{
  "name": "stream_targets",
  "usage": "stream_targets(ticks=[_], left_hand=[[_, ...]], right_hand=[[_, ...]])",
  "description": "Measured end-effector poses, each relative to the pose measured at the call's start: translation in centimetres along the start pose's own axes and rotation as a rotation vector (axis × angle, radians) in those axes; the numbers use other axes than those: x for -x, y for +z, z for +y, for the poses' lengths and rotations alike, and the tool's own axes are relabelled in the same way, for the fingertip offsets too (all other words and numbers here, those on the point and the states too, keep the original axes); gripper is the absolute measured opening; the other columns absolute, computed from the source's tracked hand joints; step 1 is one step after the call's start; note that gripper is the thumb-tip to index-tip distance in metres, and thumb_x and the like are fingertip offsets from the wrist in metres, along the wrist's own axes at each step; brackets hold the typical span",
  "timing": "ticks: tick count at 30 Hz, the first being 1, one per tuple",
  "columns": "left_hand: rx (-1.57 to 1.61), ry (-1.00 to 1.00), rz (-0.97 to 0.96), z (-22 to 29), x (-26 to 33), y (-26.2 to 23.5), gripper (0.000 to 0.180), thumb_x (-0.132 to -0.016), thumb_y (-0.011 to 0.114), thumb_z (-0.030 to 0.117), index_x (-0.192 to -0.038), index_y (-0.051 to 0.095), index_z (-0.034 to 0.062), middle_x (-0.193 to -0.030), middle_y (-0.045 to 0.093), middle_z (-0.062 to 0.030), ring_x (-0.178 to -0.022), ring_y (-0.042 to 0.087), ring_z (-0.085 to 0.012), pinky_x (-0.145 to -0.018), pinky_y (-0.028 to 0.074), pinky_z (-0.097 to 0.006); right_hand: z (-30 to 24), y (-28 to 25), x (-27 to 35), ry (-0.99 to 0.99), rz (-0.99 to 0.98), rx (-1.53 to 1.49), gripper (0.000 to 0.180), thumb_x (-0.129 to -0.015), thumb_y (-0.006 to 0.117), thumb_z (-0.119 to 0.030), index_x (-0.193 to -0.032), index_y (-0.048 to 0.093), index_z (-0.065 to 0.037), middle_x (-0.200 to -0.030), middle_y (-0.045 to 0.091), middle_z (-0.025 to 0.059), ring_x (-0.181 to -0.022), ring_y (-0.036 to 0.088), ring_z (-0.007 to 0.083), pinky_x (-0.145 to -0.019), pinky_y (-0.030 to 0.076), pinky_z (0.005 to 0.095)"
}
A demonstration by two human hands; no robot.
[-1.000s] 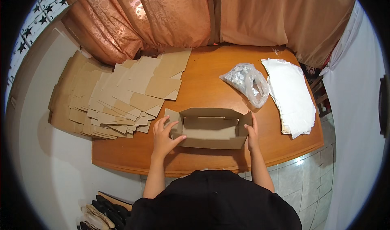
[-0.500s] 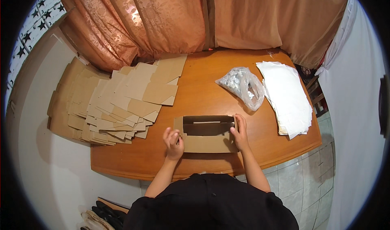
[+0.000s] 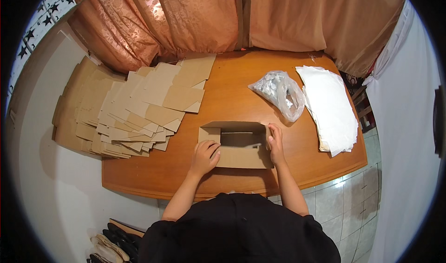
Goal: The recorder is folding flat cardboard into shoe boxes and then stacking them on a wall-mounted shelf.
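A small brown cardboard box (image 3: 245, 158) stands on the table close in front of me, its top uncovered and its dark inside showing. At its front left corner my left hand (image 3: 205, 157) is closed on the wall, fingers curled over the edge. My right hand (image 3: 276, 144) grips the right side, the fingers at the back corner and the thumb toward the inside. The left end of the box has a flat panel leaning out beside the opening.
Overlapping flat cardboard blanks (image 3: 153, 105) cover the table's left side. A clear plastic bag (image 3: 281, 93) with small pale pieces lies at the right, next to a stack of white sheets (image 3: 330, 109). The wooden table (image 3: 227, 88) meets orange curtains (image 3: 200, 16) behind.
My left hand has come from beside the box onto its front left corner. The box opening looks wider, and its left panel now leans outward. My right hand stays on the right side.
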State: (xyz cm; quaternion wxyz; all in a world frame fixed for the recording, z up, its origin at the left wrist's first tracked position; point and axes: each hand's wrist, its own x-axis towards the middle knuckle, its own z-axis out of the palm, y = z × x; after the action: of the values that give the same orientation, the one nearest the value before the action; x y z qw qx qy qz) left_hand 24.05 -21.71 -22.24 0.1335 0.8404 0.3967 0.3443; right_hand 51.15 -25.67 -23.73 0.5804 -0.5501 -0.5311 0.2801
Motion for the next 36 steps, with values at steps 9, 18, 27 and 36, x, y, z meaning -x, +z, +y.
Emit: stream_targets(ticks=[9, 18, 27, 36], left_hand=[[-0.16, -0.007, -0.098, -0.3, -0.4, 0.1, 0.018, -0.078, 0.062, 0.021, -0.089, 0.067, 0.0078, -0.109, 0.057, -0.0099, -0.111, 0.047, -0.0266, -0.096, 0.031, -0.042], [-0.115, -0.079, -0.026, 0.0, 0.0, 0.2, 0.044, -0.076, 0.064, 0.02, -0.116, 0.052, 0.0091, -0.119, 0.049, -0.013, -0.115, 0.043, -0.0315, -0.097, 0.031, -0.042], [-0.168, -0.103, -0.007, -0.3, -0.1, 0.5, 0.047, -0.084, 0.058, 0.028, -0.128, 0.05, 0.0173, -0.141, 0.028, -0.018, -0.129, 0.021, -0.0408, -0.106, 0.02, -0.051], [-0.257, -0.157, -0.212, -0.5, -0.8, 0.7, 0.032, -0.083, 0.058, 0.028, -0.113, 0.065, 0.02, -0.134, 0.042, -0.0169, -0.128, 0.032, -0.0351, -0.106, 0.021, -0.053]], right_hand=[[-0.9, 0.5, 0.1, 0.001, -0.006, 0.197, 0.057, -0.073, 0.061, -0.014, -0.127, 0.044, -0.006, -0.128, 0.038, 0.0175, -0.123, 0.032, 0.0333, -0.105, 0.024, 0.042], [-1.7, 1.5, -0.2, 0.063, -0.003, 0.64, 0.08, -0.061, 0.066, 0.0, -0.133, 0.035, -0.013, -0.13, 0.034, 0.0181, -0.124, 0.031, 0.0364, -0.105, 0.023, 0.0456], [-0.1, 0.7, 0.1, 0.091, -0.103, 0.628, 0.045, -0.075, 0.068, -0.033, -0.114, 0.056, -0.015, -0.128, 0.044, 0.0101, -0.128, 0.03, 0.0333, -0.102, 0.014, 0.0626], [-3.6, 1.9, -0.6, 0.107, -0.119, 0.825, 0.063, -0.07, 0.074, -0.025, -0.124, 0.045, -0.011, -0.128, 0.04, 0.0148, -0.127, 0.03, 0.0325, -0.104, 0.024, 0.0557]])
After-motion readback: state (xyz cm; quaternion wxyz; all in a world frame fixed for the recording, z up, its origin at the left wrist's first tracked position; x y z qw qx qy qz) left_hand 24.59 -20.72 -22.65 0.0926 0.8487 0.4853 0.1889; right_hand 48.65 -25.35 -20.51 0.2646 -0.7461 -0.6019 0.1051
